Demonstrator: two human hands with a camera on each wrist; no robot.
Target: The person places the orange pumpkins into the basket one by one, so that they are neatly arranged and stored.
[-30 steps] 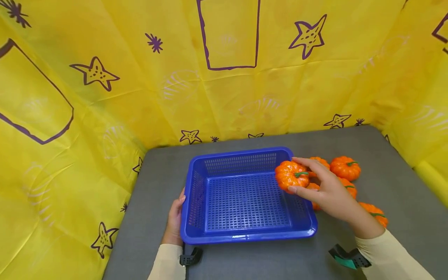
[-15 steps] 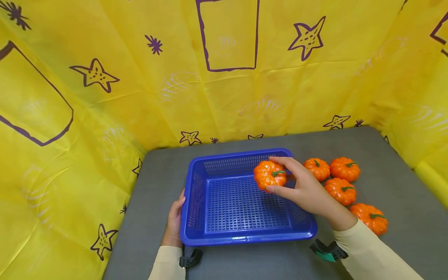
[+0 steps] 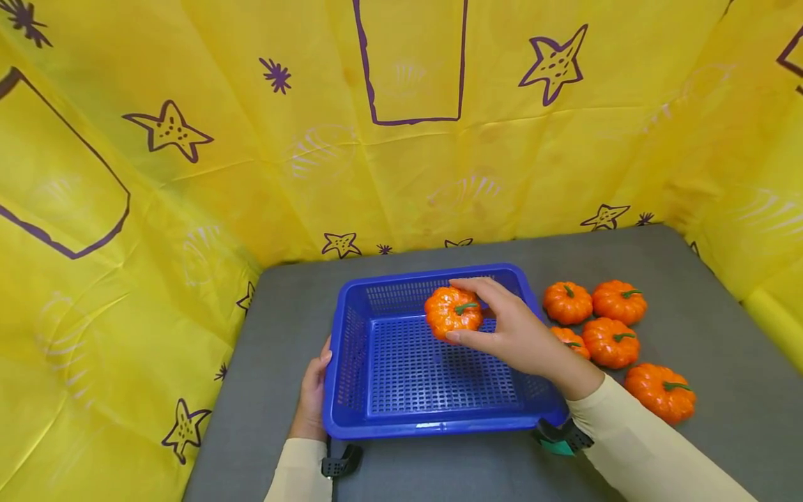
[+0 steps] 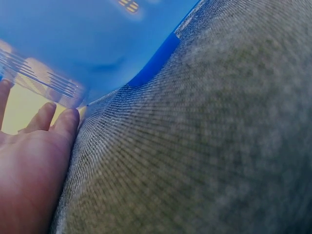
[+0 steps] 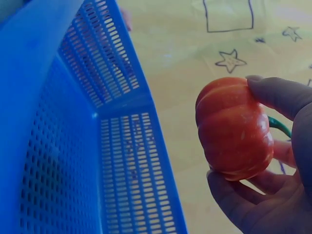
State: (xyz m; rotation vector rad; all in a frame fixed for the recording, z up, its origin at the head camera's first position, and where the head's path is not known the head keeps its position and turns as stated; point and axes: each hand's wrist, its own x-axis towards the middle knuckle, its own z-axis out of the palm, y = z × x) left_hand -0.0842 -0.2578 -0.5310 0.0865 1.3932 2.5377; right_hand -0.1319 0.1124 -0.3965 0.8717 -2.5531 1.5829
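Note:
My right hand (image 3: 523,338) pinches a small orange pumpkin (image 3: 448,314) with a green stem, thumb on its near side and fingers on its far side. It hovers over the inside of a blue perforated plastic basket (image 3: 439,427), above the bottom. In the right wrist view the pumpkin (image 5: 234,129) sits between thumb and fingertips, beside the basket's slotted wall (image 5: 139,165). At the basket's left side, my left hand (image 3: 311,390) holds the rim with the thumb. In the left wrist view several fingers of that hand (image 4: 34,165) lie against the outer wall; the grip is partly hidden.
Several more orange pumpkins (image 3: 610,343) lie grouped on the grey tabletop (image 3: 439,474) right of the basket, one partly behind the right forearm. Yellow patterned cloth (image 3: 401,188) encloses the table at the back and both sides. Each wrist wears a black strap mount (image 3: 341,461).
My right hand has carried the pumpkin leftward, from the basket's right edge to over its middle. The table pumpkins have come into fuller view. The left hand and basket stay put.

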